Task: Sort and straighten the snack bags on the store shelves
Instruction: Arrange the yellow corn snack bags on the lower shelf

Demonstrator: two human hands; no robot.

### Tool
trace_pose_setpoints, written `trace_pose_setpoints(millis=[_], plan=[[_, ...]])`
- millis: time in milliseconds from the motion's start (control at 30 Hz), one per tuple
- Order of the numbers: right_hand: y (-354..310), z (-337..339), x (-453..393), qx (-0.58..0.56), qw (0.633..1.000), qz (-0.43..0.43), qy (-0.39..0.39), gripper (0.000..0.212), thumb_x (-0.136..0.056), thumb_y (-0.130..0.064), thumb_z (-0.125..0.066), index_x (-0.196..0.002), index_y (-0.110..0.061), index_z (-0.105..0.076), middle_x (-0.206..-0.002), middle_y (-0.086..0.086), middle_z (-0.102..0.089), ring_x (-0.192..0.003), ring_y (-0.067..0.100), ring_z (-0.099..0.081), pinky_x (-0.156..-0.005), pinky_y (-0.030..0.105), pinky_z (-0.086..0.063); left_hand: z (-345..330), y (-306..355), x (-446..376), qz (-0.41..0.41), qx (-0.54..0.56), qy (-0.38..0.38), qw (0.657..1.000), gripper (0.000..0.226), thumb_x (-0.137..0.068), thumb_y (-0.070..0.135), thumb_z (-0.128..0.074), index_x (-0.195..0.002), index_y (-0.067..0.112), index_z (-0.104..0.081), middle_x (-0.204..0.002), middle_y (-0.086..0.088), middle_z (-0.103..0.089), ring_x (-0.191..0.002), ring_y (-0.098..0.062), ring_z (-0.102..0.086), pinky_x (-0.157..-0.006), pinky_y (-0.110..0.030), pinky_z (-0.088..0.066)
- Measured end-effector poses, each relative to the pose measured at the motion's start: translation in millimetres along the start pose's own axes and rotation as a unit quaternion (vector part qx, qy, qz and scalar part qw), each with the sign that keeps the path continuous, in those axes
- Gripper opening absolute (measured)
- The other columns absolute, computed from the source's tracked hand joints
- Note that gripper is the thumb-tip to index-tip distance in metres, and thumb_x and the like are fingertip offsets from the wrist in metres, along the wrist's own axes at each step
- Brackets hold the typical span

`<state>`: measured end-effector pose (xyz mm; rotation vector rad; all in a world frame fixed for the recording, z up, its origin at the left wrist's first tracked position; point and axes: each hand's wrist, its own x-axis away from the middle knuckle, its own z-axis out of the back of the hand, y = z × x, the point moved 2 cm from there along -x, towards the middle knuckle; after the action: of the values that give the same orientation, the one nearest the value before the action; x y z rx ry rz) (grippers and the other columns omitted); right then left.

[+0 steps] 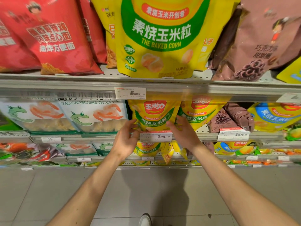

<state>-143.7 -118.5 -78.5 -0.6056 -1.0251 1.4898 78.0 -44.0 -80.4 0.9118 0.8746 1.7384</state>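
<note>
At the centre of the frame both bare hands reach to the second shelf and hold one yellow and green corn bag (pixel 152 114) by its lower edges: the left hand (pixel 125 137) has its fingers curled against the bag's lower left corner, and the right hand (pixel 183 129) has its fingers spread and pressed on the lower right side. The bag stands upright, printed "THE BAKED CORN" under a red logo patch. Just below it, on the shelf rail, a sale price tag (pixel 156 136) reads 5.50. A second corn bag (pixel 201 114) of the same design stands just beside it on the right. Top centre, on the upper shelf, a large baked corn bag (pixel 160 36) carries the same English words in yellow on a green band, and the price tag (pixel 130 93) under it reads 6.50. Upper left lie red noodle-snack bags (pixel 53 36); upper right, a brown chocolate-ring bag (pixel 259 46). At middle left, white shrimp-stick bags (pixel 92 116) read "GAO GAI XIAO SHOU ZHI XIA TIAO", with a green cartoon creature. A blue-banded corn bag (pixel 275 115) sits at the right edge. A white shoe (pixel 145 220) shows on the grey floor at the bottom.
</note>
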Motion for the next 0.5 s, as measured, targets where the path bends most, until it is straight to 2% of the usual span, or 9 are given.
trace_pose_setpoints(millis=[67, 100, 133, 167, 200, 233, 300, 400, 500], plan=[[-9.2, 5.9, 16.3, 0.020, 1.000, 0.002, -0.008, 0.018, -0.102, -0.042, -0.058, -0.106, -0.029, -0.069, -0.117, 0.002, -0.070, -0.114, 0.022, -0.064, -0.097, 0.042, -0.052, 5.3, 6.5, 11.4, -0.006, -0.003, -0.006, 1.000, 0.040, -0.103, 0.028, -0.058, -0.142, 0.021, -0.052, -0.125, 0.005, -0.065, -0.115, -0.014, -0.063, -0.097, -0.045, -0.057], [-15.5, 9.3, 26.8, 0.025, 1.000, -0.003, -0.019, 0.017, -0.103, -0.038, -0.057, -0.106, -0.026, -0.069, -0.114, 0.005, -0.069, -0.113, 0.026, -0.063, -0.096, 0.038, -0.053, 7.1, 11.0, 18.2, -0.015, -0.009, -0.007, 1.000, 0.041, -0.103, 0.031, -0.058, -0.142, 0.020, -0.053, -0.128, 0.004, -0.065, -0.115, -0.013, -0.062, -0.099, -0.041, -0.055], [-20.9, 12.8, 37.2, 0.025, 0.999, -0.008, -0.025, 0.016, -0.104, -0.034, -0.056, -0.107, -0.023, -0.067, -0.109, 0.004, -0.067, -0.113, 0.028, -0.063, -0.091, 0.027, -0.052, 8.8, 16.6, 26.2, -0.026, -0.023, -0.010, 0.999, 0.043, -0.103, 0.034, -0.058, -0.144, 0.019, -0.052, -0.132, 0.004, -0.065, -0.116, -0.011, -0.061, -0.099, -0.035, -0.052], [-27.0, 17.2, 48.3, 0.027, 0.999, -0.008, -0.030, 0.010, -0.104, -0.031, -0.057, -0.109, -0.027, -0.065, -0.105, -0.005, -0.065, -0.112, 0.024, -0.061, -0.083, 0.012, -0.048, 10.0, 22.0, 34.1, -0.039, -0.035, -0.010, 0.999, 0.046, -0.103, 0.037, -0.058, -0.145, 0.019, -0.052, -0.135, 0.005, -0.064, -0.118, -0.011, -0.060, -0.099, -0.031, -0.049], [-29.1, 20.5, 58.1, 0.029, 0.999, -0.013, -0.032, 0.009, -0.104, -0.031, -0.057, -0.111, -0.035, -0.060, -0.106, -0.015, -0.061, -0.114, 0.019, -0.059, -0.077, 0.004, -0.042, 11.2, 27.7, 42.1, -0.046, -0.040, -0.008, 0.998, 0.049, -0.102, 0.041, -0.058, -0.146, 0.021, -0.051, -0.136, 0.006, -0.063, -0.121, -0.010, -0.060, -0.100, -0.031, -0.048], [-29.1, 24.4, 66.9, 0.035, 0.999, -0.016, -0.033, 0.015, -0.103, -0.034, -0.058, -0.118, -0.039, -0.057, -0.114, -0.018, -0.060, -0.119, 0.014, -0.056, -0.077, 0.004, -0.036, 11.7, 32.5, 48.4, -0.053, -0.040, -0.004, 0.998, 0.051, -0.101, 0.046, -0.058, -0.146, 0.024, -0.051, -0.138, 0.007, -0.062, -0.123, -0.011, -0.059, -0.102, -0.033, -0.048], [-26.5, 32.0, 82.9, 0.057, 0.998, -0.016, -0.025, 0.041, -0.102, -0.043, -0.056, -0.140, -0.031, -0.052, -0.134, -0.014, -0.055, -0.126, 0.007, -0.050, -0.085, 0.007, -0.026, 9.9, 42.3, 62.7, -0.064, -0.036, -0.001, 0.997, 0.058, -0.097, 0.058, -0.058, -0.146, 0.029, -0.051, -0.141, 0.011, -0.060, -0.127, -0.010, -0.057, -0.106, -0.038, -0.048], [-16.8, 48.5, 106.4, 0.069, 0.997, -0.028, -0.001, 0.048, -0.099, -0.049, -0.058, -0.141, -0.026, -0.055, -0.133, -0.011, -0.060, -0.125, 0.005, -0.055, -0.082, -0.010, -0.019, -1.2, 58.9, 83.4, -0.069, -0.006, -0.004, 0.998, 0.058, -0.093, 0.064, -0.059, -0.140, 0.031, -0.057, -0.135, 0.015, -0.059, -0.126, -0.007, -0.056, -0.102, -0.031, -0.048], [-7.8, 68.3, 130.4, 0.058, 0.998, -0.022, 0.031, 0.049, -0.093, -0.055, -0.063, -0.133, -0.025, -0.062, -0.120, -0.017, -0.064, -0.122, 0.007, -0.061, -0.094, 0.013, -0.039, -17.9, 72.9, 103.9, -0.081, 0.023, -0.007, 0.996, 0.042, -0.095, 0.050, -0.063, -0.134, 0.034, -0.059, -0.128, 0.017, -0.061, -0.118, 0.003, -0.059, -0.094, -0.020, -0.048]])
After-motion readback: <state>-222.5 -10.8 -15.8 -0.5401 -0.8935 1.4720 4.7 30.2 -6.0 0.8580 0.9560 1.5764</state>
